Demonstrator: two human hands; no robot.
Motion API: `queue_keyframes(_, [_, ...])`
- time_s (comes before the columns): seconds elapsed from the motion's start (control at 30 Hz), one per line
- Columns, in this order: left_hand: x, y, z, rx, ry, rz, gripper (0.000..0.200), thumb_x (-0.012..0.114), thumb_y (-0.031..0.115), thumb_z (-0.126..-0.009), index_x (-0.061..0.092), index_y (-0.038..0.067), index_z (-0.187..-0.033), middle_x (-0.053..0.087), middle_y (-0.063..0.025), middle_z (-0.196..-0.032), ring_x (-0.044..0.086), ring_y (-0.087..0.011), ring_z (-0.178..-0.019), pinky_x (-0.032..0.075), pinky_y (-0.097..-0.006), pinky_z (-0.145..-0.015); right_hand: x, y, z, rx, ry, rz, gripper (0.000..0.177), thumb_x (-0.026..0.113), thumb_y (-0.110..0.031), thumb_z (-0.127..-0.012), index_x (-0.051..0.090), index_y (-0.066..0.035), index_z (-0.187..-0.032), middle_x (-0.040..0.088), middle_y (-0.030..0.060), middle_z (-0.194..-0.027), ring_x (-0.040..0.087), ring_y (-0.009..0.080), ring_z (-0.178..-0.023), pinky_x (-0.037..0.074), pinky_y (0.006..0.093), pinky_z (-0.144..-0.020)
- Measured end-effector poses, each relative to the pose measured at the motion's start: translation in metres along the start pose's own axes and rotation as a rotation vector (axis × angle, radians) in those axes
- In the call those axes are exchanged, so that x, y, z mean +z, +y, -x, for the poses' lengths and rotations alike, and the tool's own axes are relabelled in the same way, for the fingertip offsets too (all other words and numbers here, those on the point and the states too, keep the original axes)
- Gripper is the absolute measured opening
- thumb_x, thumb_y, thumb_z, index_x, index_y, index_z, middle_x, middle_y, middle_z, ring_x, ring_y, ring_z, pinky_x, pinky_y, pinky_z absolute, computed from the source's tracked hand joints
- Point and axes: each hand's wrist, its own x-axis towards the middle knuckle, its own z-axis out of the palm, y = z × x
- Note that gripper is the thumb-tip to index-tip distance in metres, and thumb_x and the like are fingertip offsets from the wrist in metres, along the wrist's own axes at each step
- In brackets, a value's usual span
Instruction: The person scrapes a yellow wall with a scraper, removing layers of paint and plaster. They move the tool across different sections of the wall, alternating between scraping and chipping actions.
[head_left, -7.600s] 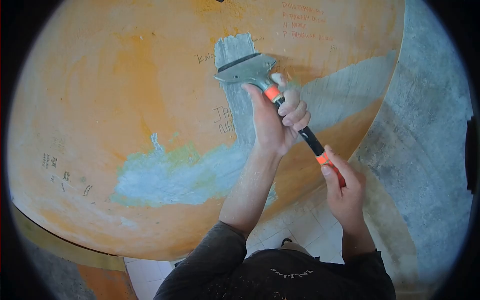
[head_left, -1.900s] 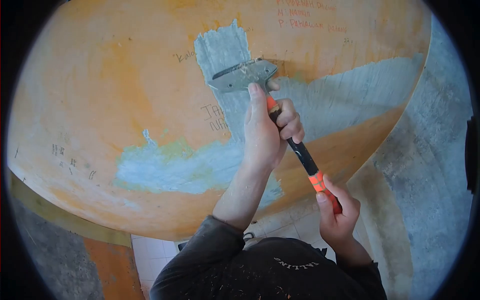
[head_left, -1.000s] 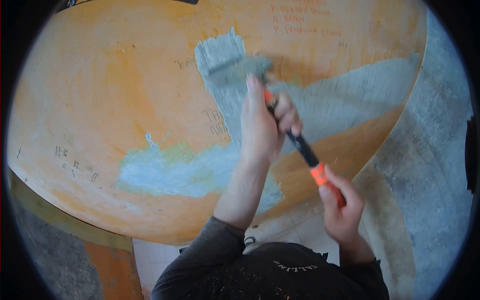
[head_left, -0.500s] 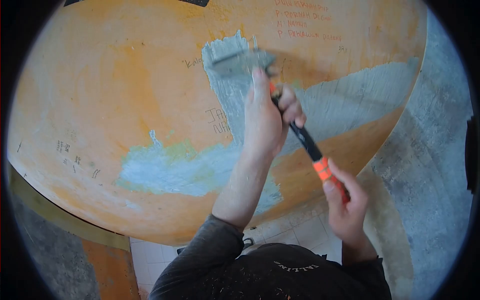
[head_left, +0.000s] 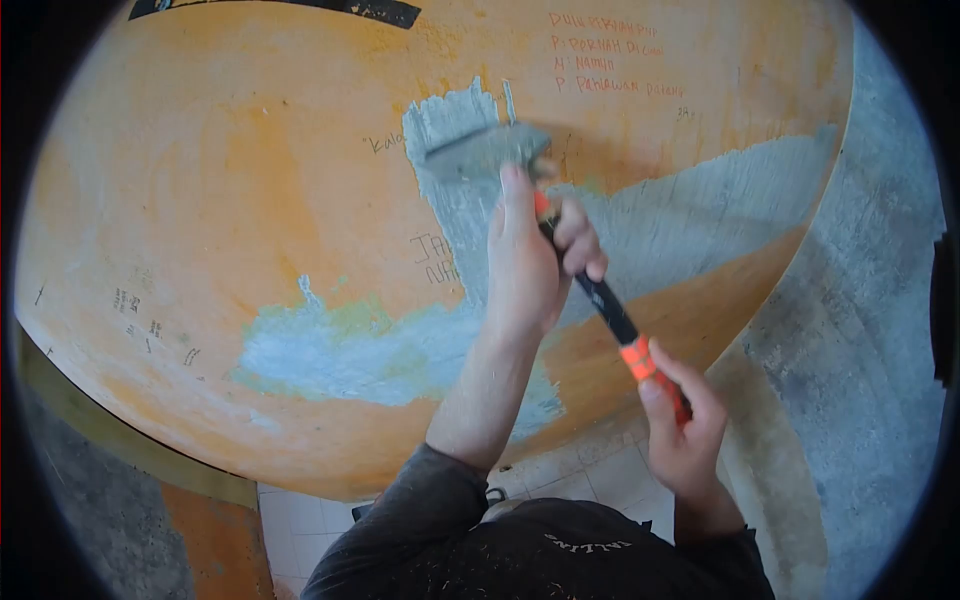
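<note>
A long-handled scraper (head_left: 612, 308) with a wide grey blade lies against an orange painted wall (head_left: 330, 190). My left hand (head_left: 535, 245) is wrapped round its shaft just below the blade, thumb stretched up toward the head. Lower down, my right hand (head_left: 685, 425) is closed on the orange end of the handle. The blade sits over a bared grey patch (head_left: 450, 110) with ragged edges. A small blurred bit beside the blade's right end cannot be made out.
More bared grey surface (head_left: 700, 205) stretches right, and a pale blue patch (head_left: 340, 345) lies lower left. Handwriting in red (head_left: 610, 60) marks the wall's top. A black strip (head_left: 290, 8) crosses the upper left. White floor tiles (head_left: 310, 515) show below.
The view has tilted up a little, showing more of the black strip. Both hands and the scraper have shifted slightly down the wall, toward me. Both grips stay the same.
</note>
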Motion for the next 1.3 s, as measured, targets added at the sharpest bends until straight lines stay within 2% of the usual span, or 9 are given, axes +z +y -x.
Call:
queue_keyframes(0.3, [0.006, 0.003, -0.001, 0.0, 0.057, -0.029, 0.042, 0.029, 0.052, -0.104, 0.047, 0.016, -0.113, 0.026, 0.0059, -0.061, 0.027, -0.0074, -0.048, 0.031, -0.027, -0.048, 0.0, 0.002, 0.003, 0.006, 0.002, -0.001, 0.03, 0.062, -0.005, -0.093, 0.062, 0.004, -0.121, 0.069, 0.0143, -0.101, 0.062, 0.0127, -0.086, 0.049, 0.0259, -0.078])
queue_keyframes(0.37, [0.005, 0.006, -0.012, 0.038, -0.013, -0.065, 0.047, 0.031, 0.057, -0.102, 0.038, 0.011, -0.114, 0.028, 0.0022, -0.061, 0.033, -0.0113, -0.048, 0.039, -0.0313, -0.046, 0.001, 0.0, -0.003, 0.049, -0.015, -0.034, 0.03, 0.061, -0.005, -0.093, 0.062, 0.004, -0.122, 0.069, 0.0144, -0.102, 0.062, 0.0128, -0.087, 0.049, 0.0261, -0.078])
queue_keyframes(0.4, [0.019, 0.015, -0.018, 0.063, 0.016, -0.053, 0.041, 0.029, 0.051, -0.104, 0.047, 0.015, -0.112, 0.025, 0.0058, -0.061, 0.026, -0.0074, -0.049, 0.03, -0.0263, -0.048, 0.0, -0.009, -0.018, 0.02, -0.008, -0.026, 0.03, 0.061, -0.004, -0.093, 0.061, 0.005, -0.122, 0.069, 0.0147, -0.104, 0.063, 0.0135, -0.09, 0.049, 0.0262, -0.08])
queue_keyframes(0.5, [0.039, 0.029, -0.03, 0.1, 0.067, -0.044, 0.04, 0.031, 0.051, -0.104, 0.046, 0.015, -0.111, 0.026, 0.0057, -0.062, 0.026, -0.0076, -0.05, 0.031, -0.0267, -0.049, -0.002, -0.022, -0.033, 0.031, -0.005, 0.001, 0.03, 0.061, -0.004, -0.093, 0.061, 0.006, -0.122, 0.069, 0.0158, -0.106, 0.064, 0.0151, -0.095, 0.049, 0.027, -0.083])
queue_keyframes(0.7, [-0.01, -0.022, 0.019, -0.063, 0.082, -0.057, 0.04, 0.03, 0.051, -0.104, 0.045, 0.016, -0.113, 0.027, 0.0053, -0.061, 0.028, -0.0077, -0.046, 0.032, -0.0273, -0.046, 0.002, 0.023, 0.03, -0.035, -0.005, 0.035, 0.032, 0.062, -0.004, -0.091, 0.06, 0.007, -0.122, 0.069, 0.0186, -0.099, 0.065, 0.0148, -0.082, 0.05, 0.0272, -0.072])
queue_keyframes(0.8, [-0.029, -0.037, 0.04, -0.102, 0.156, 0.021, 0.042, 0.029, 0.053, -0.103, 0.045, 0.016, -0.115, 0.027, 0.0054, -0.06, 0.027, -0.0076, -0.045, 0.032, -0.0269, -0.045, 0.004, 0.038, 0.047, 0.082, -0.089, 0.075, 0.033, 0.063, -0.004, -0.09, 0.061, 0.006, -0.121, 0.069, 0.0176, -0.09, 0.065, 0.0142, -0.073, 0.049, 0.0273, -0.063])
queue_keyframes(0.87, [-0.032, -0.031, 0.034, -0.08, 0.105, 0.014, 0.043, 0.028, 0.053, -0.104, 0.045, 0.016, -0.116, 0.027, 0.0053, -0.06, 0.027, -0.0075, -0.045, 0.033, -0.0266, -0.045, 0.009, 0.038, 0.045, -0.034, -0.049, 0.065, 0.033, 0.064, -0.005, -0.089, 0.062, 0.006, -0.12, 0.069, 0.0178, -0.085, 0.064, 0.016, -0.067, 0.048, 0.0278, -0.059])
queue_keyframes(1.0, [-0.022, -0.017, 0.029, -0.049, 0.113, -0.041, 0.045, 0.026, 0.052, -0.104, 0.045, 0.014, -0.118, 0.028, 0.0047, -0.06, 0.03, -0.0074, -0.045, 0.033, -0.0264, -0.045, 0.008, 0.022, 0.035, 0.079, -0.08, 0.007, 0.032, 0.065, -0.005, -0.088, 0.062, 0.005, -0.119, 0.069, 0.0188, -0.086, 0.066, 0.0184, -0.067, 0.049, 0.0282, -0.059])
queue_keyframes(1.3, [-0.01, -0.001, 0.009, -0.009, 0.037, -0.093, 0.041, 0.028, 0.051, -0.104, 0.044, 0.015, -0.117, 0.029, 0.0043, -0.061, 0.031, -0.0084, -0.046, 0.033, -0.0276, -0.046, 0.004, 0.012, 0.019, 0.014, -0.1, 0.081, 0.032, 0.062, -0.004, -0.09, 0.061, 0.008, -0.119, 0.07, 0.0186, -0.088, 0.061, 0.0127, -0.067, 0.047, 0.0257, -0.059])
